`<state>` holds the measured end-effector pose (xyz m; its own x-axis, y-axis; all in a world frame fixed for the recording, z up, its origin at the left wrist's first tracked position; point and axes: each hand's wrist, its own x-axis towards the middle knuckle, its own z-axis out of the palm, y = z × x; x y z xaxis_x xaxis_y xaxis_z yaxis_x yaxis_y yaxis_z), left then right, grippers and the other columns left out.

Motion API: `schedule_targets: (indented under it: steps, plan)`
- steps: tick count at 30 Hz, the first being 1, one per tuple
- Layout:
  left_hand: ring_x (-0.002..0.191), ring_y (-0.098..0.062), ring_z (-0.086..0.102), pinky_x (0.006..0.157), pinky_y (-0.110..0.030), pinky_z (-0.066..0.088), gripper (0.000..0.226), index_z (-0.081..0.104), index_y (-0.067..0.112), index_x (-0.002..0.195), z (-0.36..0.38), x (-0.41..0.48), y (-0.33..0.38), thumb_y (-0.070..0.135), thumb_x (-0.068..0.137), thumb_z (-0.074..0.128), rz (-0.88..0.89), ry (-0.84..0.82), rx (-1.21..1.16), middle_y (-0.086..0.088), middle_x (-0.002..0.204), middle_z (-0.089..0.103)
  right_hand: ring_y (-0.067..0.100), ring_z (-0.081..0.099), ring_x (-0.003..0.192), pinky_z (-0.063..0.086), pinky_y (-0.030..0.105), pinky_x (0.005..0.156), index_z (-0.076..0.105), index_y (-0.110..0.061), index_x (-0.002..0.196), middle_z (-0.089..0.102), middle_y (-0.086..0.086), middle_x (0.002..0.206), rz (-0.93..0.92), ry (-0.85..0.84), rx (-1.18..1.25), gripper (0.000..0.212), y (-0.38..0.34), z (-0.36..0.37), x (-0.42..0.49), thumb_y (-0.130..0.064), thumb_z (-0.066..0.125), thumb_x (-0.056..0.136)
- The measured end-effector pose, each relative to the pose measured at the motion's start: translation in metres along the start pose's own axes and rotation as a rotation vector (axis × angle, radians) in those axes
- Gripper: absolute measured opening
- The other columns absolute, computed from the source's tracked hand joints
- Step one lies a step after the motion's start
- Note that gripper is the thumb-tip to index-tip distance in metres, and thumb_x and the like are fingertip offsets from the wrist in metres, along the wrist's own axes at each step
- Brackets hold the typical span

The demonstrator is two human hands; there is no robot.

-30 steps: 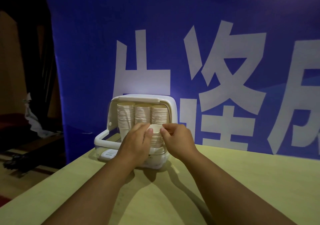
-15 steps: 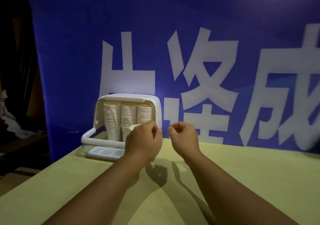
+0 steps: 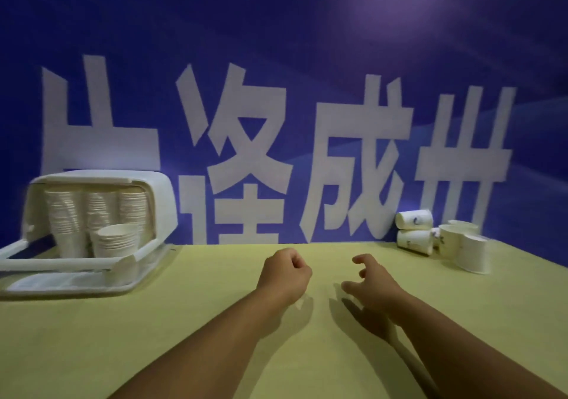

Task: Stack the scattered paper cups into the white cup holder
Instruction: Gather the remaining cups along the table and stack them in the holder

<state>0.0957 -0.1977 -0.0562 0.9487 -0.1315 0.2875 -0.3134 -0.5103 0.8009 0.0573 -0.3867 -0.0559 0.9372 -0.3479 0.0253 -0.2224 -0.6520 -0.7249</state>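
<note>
Both hands have withdrawn from the white cup holder (image 3: 163, 205), now far left of them; its front stack (image 3: 116, 240) has gained a cup. Left hand (image 3: 284, 275) fisted, empty; right hand (image 3: 372, 281) loosely spread, empty. Remaining paper cups (image 3: 415, 229) lie beyond the right hand: likely the next pickup.

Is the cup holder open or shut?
Open. The holder has its lid flipped up, and cup stacks show inside.

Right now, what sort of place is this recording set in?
Probably an event or exhibition stand: a large blue banner with big white characters hangs behind a yellow-green table, which carries a white cup holder and loose paper cups.
</note>
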Motion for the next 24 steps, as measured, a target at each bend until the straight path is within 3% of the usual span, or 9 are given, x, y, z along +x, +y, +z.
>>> schedule_targets:
  steps: [2, 7, 10, 12, 17, 21, 24]
  plan:
    - [0.077, -0.015, 0.061, 0.066, -0.029, 0.050, 0.004, 0.061, 0.020, 0.091, 0.040, -0.003, 0.011, 0.023, 0.088, 0.063, 0.017, -0.070, -0.005, 0.003, 0.089, 0.066, 0.021, 0.055, 0.116, 0.054, 0.034, 0.091, 0.037, -0.028, 0.141, 0.050, 0.003, 0.139, 0.056, 0.036, -0.186, 0.076, 0.038, -0.027, 0.004, -0.045, 0.078, 0.080]
    - [0.117, -0.017, 0.049, 0.099, -0.035, 0.046, 0.039, 0.045, 0.030, 0.125, 0.120, 0.001, 0.035, 0.037, 0.090, 0.060, 0.235, -0.208, 0.350, 0.007, 0.128, 0.047, 0.035, 0.032, 0.139, 0.039, 0.048, 0.106, 0.017, -0.029, 0.153, 0.022, 0.013, 0.157, 0.224, 0.220, -0.369, 0.117, 0.103, -0.086, 0.017, -0.073, 0.076, 0.062]
    - [0.126, -0.019, 0.040, 0.104, -0.037, 0.042, 0.051, 0.036, 0.029, 0.139, 0.156, 0.014, 0.054, 0.034, 0.092, 0.056, 0.317, -0.210, 0.417, 0.005, 0.138, 0.040, 0.042, 0.020, 0.144, 0.033, 0.052, 0.111, -0.008, -0.030, 0.154, -0.007, 0.017, 0.161, 0.327, 0.357, -0.257, 0.139, 0.134, -0.115, 0.038, -0.063, 0.085, 0.058]
    - [0.129, -0.020, 0.038, 0.107, -0.038, 0.040, 0.057, 0.031, 0.030, 0.145, 0.180, 0.025, 0.066, 0.029, 0.093, 0.054, 0.382, -0.214, 0.446, 0.003, 0.143, 0.038, 0.044, 0.016, 0.146, 0.031, 0.054, 0.112, -0.024, -0.037, 0.150, -0.013, 0.016, 0.161, 0.368, 0.396, -0.166, 0.147, 0.146, -0.129, 0.055, -0.053, 0.090, 0.059]
    - [0.137, -0.021, 0.034, 0.111, -0.041, 0.038, 0.068, 0.021, 0.034, 0.154, 0.231, 0.065, 0.085, 0.031, 0.094, 0.053, 0.500, -0.211, 0.505, 0.003, 0.153, 0.030, 0.043, 0.021, 0.145, 0.031, 0.056, 0.112, -0.026, -0.042, 0.147, -0.002, 0.017, 0.161, 0.406, 0.517, 0.036, 0.147, 0.163, -0.148, 0.106, -0.036, 0.094, 0.061]
    - [0.128, -0.022, 0.041, 0.103, -0.040, 0.044, 0.074, 0.018, 0.041, 0.153, 0.265, 0.099, 0.096, 0.027, 0.091, 0.056, 0.598, -0.177, 0.593, 0.002, 0.143, 0.034, 0.039, 0.030, 0.137, 0.035, 0.052, 0.110, -0.017, -0.033, 0.152, 0.014, 0.021, 0.155, 0.497, 0.569, 0.143, 0.137, 0.172, -0.158, 0.143, -0.032, 0.091, 0.068]
    - [0.125, -0.024, 0.041, 0.101, -0.042, 0.044, 0.077, 0.018, 0.049, 0.151, 0.285, 0.124, 0.104, 0.024, 0.090, 0.057, 0.654, -0.175, 0.653, 0.000, 0.147, 0.029, 0.038, 0.038, 0.130, 0.039, 0.052, 0.107, -0.008, -0.031, 0.153, 0.019, 0.019, 0.153, 0.508, 0.628, 0.161, 0.123, 0.178, -0.155, 0.156, -0.026, 0.085, 0.073]
